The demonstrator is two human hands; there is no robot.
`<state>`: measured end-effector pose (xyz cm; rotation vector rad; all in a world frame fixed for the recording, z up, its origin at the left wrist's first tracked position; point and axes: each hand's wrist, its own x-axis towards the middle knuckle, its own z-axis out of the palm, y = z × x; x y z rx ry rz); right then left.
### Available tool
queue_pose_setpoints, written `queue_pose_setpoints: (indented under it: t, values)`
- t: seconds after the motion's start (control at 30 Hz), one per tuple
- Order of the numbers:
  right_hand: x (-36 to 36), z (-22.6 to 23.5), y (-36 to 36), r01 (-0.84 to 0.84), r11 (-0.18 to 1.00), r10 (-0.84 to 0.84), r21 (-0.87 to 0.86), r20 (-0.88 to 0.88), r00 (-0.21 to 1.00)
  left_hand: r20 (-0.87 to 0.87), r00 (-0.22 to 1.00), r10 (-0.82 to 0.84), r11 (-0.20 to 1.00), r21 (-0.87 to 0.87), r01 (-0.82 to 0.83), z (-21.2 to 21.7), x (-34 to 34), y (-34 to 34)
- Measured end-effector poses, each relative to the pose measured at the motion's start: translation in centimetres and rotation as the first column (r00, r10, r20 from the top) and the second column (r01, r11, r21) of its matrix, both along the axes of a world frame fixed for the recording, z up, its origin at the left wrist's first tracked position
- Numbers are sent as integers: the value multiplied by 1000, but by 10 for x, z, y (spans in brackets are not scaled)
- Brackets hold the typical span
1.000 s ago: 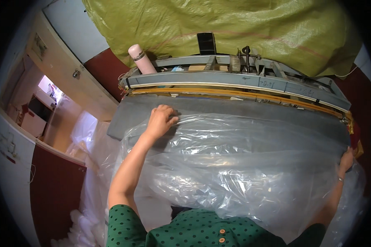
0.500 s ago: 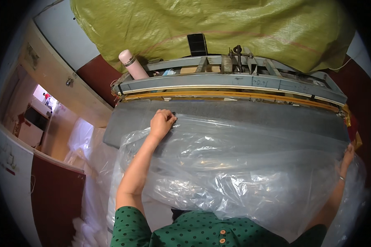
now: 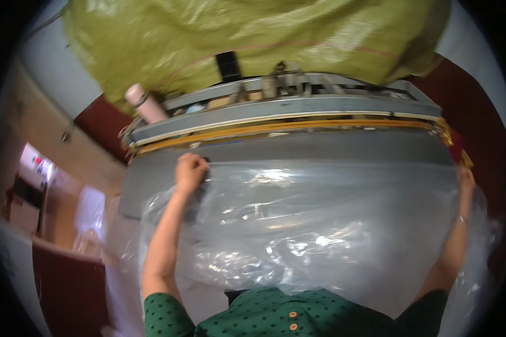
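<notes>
A wide sheet of clear plastic film [image 3: 320, 202] lies over a grey work surface [image 3: 343, 147] and drapes toward my body. My left hand [image 3: 191, 171] is closed in a pinch on the film's far left corner, close above the surface. At the opposite corner, past the right end of the surface, my right hand [image 3: 465, 178] grips the film's edge. Between the two hands that edge runs nearly straight. Beyond it stands a long grey metal frame [image 3: 298, 106] with orange strips [image 3: 320, 124] along its near side.
A pink flask [image 3: 146, 104] leans at the frame's left end, and a black phone-like slab [image 3: 228, 66] rests behind it. A large yellow-green woven sheet [image 3: 253, 28] covers the back. More clear film [image 3: 90, 210] hangs at the left, near a doorway. Red-and-gold material [image 3: 454, 145] hangs by the frame's right end.
My right hand has moved farther out and toward the frame, bringing the film's far edge from a slope to nearly level and tauter. My left hand keeps its pinch. The whole view has shifted.
</notes>
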<state>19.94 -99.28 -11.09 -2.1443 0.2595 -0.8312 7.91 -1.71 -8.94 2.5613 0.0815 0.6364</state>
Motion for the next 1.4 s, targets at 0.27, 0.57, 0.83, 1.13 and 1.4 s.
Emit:
queue_pose_setpoints:
  t: [0.27, 0.57, 0.83, 1.13, 1.4]
  values:
    - [80, 10, 212, 343, 924, -286, -169, 290, 913, 299, 869, 393, 777, -614, -140, 5, 4, 64]
    - [133, -10, 272, -103, 986, 64, 132, 269, 961, 302, 901, 313, 731, -682, -25, -49, 45, 117]
    - [155, -22, 252, 27, 970, -100, 243, 293, 951, 247, 907, 340, 686, -725, -59, -41, 64, 100]
    - [148, -22, 242, -212, 796, -4, 567, 355, 935, 292, 834, 469, 639, -764, -92, -52, 54, 123]
    - [155, 10, 240, 293, 947, -259, -133, 225, 939, 167, 947, 273, 694, -717, -73, -35, 44, 98]
